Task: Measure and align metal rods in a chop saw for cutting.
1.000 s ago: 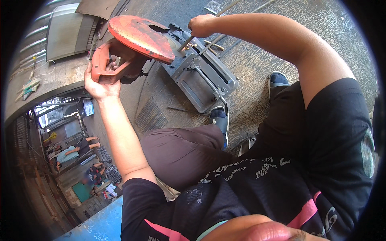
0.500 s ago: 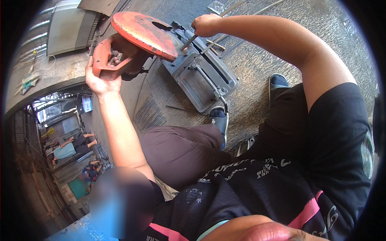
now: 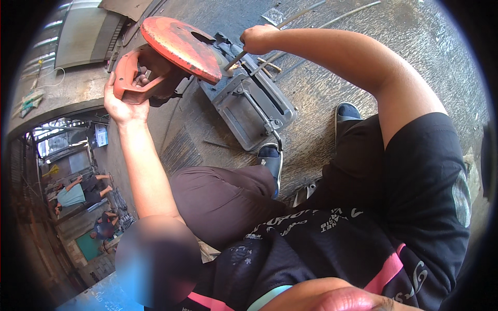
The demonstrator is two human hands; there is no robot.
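1 chop saw (image 3: 207, 67), 2 sandals (image 3: 271, 159), 2 hands (image 3: 120, 101), several rods (image 3: 290, 18).

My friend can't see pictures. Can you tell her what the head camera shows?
A seated person's left hand grips the handle of an orange chop saw, while the right hand holds a thin metal rod at its grey base on the concrete floor.

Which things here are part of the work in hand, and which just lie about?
In use: left hand gripping the red chop saw; right hand holding a thin metal rod; grey saw base.
Lying about: long rods and metal sheet on the ground.
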